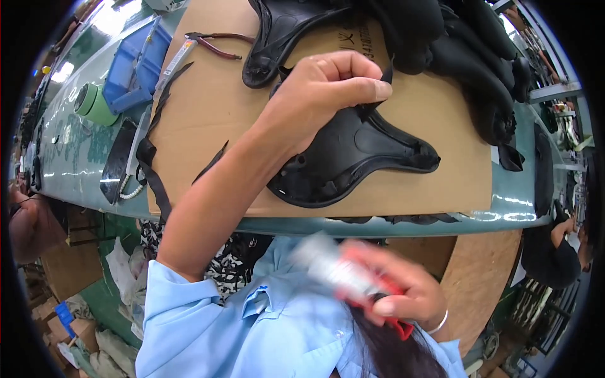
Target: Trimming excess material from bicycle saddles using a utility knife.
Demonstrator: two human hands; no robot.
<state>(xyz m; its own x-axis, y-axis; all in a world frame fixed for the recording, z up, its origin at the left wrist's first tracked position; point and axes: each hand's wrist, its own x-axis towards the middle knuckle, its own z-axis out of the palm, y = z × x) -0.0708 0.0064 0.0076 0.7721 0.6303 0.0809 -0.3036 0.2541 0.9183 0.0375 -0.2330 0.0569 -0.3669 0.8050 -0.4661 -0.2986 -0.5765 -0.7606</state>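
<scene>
The green bench [69, 160] curves across the room, shiny under the lamps, with a brown cardboard sheet [214, 120] over its middle. At the left stand a blue bin [135, 69] and a pale green tub [97, 107]; red-handled pliers [224, 36] lie on the far left of the sheet, a cutter [173, 66] just beside them. Long black offcuts [157, 179] trail down the sheet's left edge. A heap of black saddles [409, 31] fills the far right. Beyond the bench's near side I see green floor [128, 228], cartons [82, 331] at the left, and a wooden board [479, 283] at the right.

The saddle [343, 157] being worked lies on the near half of the sheet, hollow side up. Its long axis runs roughly left to right, along the bench's near edge, with the narrow nose pointing right and the broad end at the left, partly behind the wrist.

Over its far edge, the left hand [340, 82] has a narrow grip, thumb and forefinger pinching a black strip [387, 72]. Nearer, off the bench, the right hand [409, 293] is wrapped around a red and silvery tool [340, 271], too blurred to identify.
</scene>
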